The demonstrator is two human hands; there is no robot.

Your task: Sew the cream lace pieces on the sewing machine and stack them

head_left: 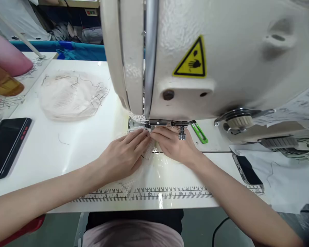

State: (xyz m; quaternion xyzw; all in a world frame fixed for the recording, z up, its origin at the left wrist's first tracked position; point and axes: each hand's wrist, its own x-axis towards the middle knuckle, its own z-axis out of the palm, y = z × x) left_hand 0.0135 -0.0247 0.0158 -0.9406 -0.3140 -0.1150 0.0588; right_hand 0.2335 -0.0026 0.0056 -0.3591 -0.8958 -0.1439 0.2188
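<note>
Cream lace fabric [141, 171] flat on the white worktop [54, 154] under the sewing machine [208, 58], left hand [123, 156] and right hand [173, 144] pressing it, fingers [137, 137] nearly straight, gripping nothing, tips meeting at the presser foot [157, 122]

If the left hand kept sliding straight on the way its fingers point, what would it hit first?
Most likely the presser foot under the sewing machine head. The left hand lies flat on the lace fabric, fingers aimed up and right at the foot and almost touching the right hand; the exact gap is unclear.
</note>
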